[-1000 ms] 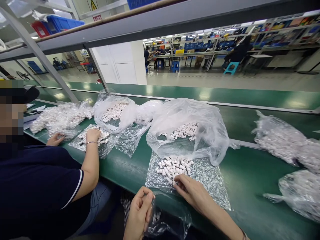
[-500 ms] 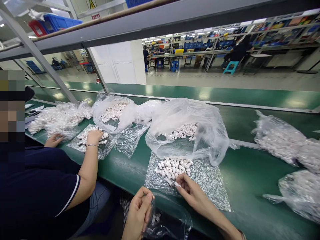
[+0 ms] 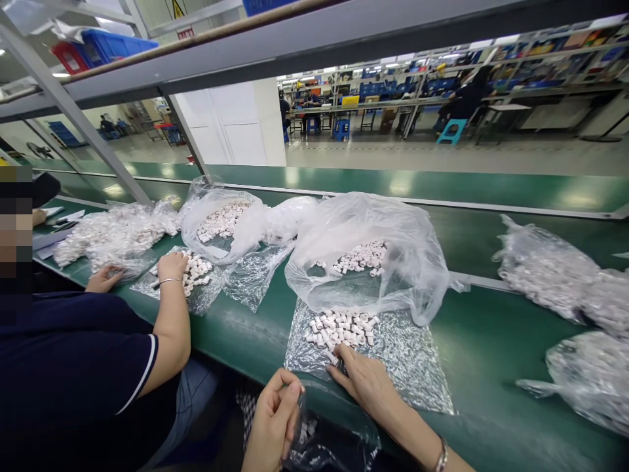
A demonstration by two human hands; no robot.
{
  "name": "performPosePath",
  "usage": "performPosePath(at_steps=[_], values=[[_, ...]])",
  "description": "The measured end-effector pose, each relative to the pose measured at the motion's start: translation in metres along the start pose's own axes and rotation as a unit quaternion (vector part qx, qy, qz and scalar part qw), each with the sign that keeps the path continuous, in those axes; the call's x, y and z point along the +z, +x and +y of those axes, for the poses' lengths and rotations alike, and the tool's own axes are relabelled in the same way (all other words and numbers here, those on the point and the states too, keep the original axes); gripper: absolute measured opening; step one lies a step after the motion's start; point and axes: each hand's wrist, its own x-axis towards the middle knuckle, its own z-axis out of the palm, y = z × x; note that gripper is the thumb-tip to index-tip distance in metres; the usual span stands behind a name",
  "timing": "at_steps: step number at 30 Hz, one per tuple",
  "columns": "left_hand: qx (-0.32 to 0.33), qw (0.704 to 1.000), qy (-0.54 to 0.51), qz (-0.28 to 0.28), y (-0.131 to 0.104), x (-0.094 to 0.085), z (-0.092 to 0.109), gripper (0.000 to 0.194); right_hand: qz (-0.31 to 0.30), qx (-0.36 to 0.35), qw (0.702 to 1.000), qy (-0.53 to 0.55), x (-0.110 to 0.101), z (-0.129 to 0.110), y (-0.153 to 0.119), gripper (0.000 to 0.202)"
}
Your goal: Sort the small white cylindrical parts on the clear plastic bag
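Note:
My left hand [image 3: 276, 414] is closed on the gathered edge of a clear plastic bag [image 3: 344, 436], which hangs below the table edge with a few white pieces in it. Over the table, my right hand [image 3: 367, 383] reaches the near side of a pile of small white tubular plastic parts [image 3: 344, 326]. Its thumb and index finger close around one white part [image 3: 332, 358]; the other fingertips are partly hidden. The pile lies on a crinkled clear plastic sheet [image 3: 407, 351]. Just behind it, a large open plastic bag [image 3: 413, 262] holds more such parts.
At left, a co-worker's hand [image 3: 171, 265] touches another pile of white parts on plastic. Filled bags [image 3: 545, 269] lie at right, and another open bag [image 3: 221, 219] stands left of mine. A grey shelf beam [image 3: 304, 56] crosses above the green table [image 3: 491, 354].
My right hand has moved left and slightly forward to the pile's near edge. My left hand stays on the bag. The co-worker's right hand has shifted left over its pile.

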Motion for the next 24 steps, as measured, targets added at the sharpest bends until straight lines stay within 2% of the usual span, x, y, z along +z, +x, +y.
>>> performPosePath(at_steps=[2, 4, 5, 6, 9, 10, 11, 12, 13, 16, 18, 21, 24], values=[[-0.002, 1.000, -0.001, 0.001, 0.000, -0.001, -0.001, 0.040, -0.016, 0.016, 0.999, 0.023, -0.001, -0.001, -0.001, 0.010], [-0.004, 1.000, -0.001, 0.001, -0.001, -0.001, -0.001, 0.041, -0.042, 0.042, 0.990, 0.132, -0.012, -0.003, -0.002, 0.016], [-0.004, 1.000, -0.002, 0.002, -0.001, -0.001, -0.002, 0.041, -0.063, 0.057, 0.973, 0.214, -0.019, -0.003, -0.003, 0.020], [-0.004, 1.000, -0.002, 0.003, -0.001, 0.000, -0.001, 0.041, -0.087, 0.072, 0.944, 0.309, -0.028, -0.002, -0.004, 0.025], [-0.002, 1.000, -0.003, 0.000, 0.000, 0.001, -0.001, 0.041, -0.115, 0.105, 0.823, 0.547, -0.052, 0.009, -0.006, 0.036], [-0.002, 1.000, -0.003, -0.003, 0.000, 0.002, -0.001, 0.041, -0.106, 0.110, 0.795, 0.587, -0.058, 0.014, -0.007, 0.040], [-0.002, 1.000, -0.003, -0.005, 0.001, 0.002, -0.001, 0.041, -0.090, 0.114, 0.783, 0.604, -0.064, 0.020, -0.007, 0.042], [-0.003, 1.000, -0.001, -0.007, 0.001, 0.002, -0.001, 0.041, -0.072, 0.121, 0.788, 0.600, -0.068, 0.025, -0.007, 0.042], [-0.004, 1.000, 0.000, -0.008, 0.001, 0.002, -0.001, 0.041, -0.054, 0.132, 0.806, 0.574, -0.071, 0.030, -0.006, 0.040], [-0.005, 1.000, 0.005, -0.010, 0.002, 0.003, -0.001, 0.041, 0.013, 0.146, 0.900, 0.410, -0.071, 0.041, -0.003, 0.034], [-0.003, 1.000, 0.006, -0.009, 0.002, 0.003, -0.001, 0.041, 0.042, 0.131, 0.950, 0.281, -0.065, 0.046, 0.000, 0.030], [-0.003, 1.000, 0.005, -0.004, 0.002, 0.002, -0.002, 0.042, 0.041, 0.119, 0.979, 0.158, -0.054, 0.048, 0.002, 0.026], [-0.008, 1.000, 0.003, -0.001, 0.002, 0.001, -0.002, 0.042, 0.047, 0.114, 0.980, 0.158, -0.053, 0.047, 0.003, 0.024]])
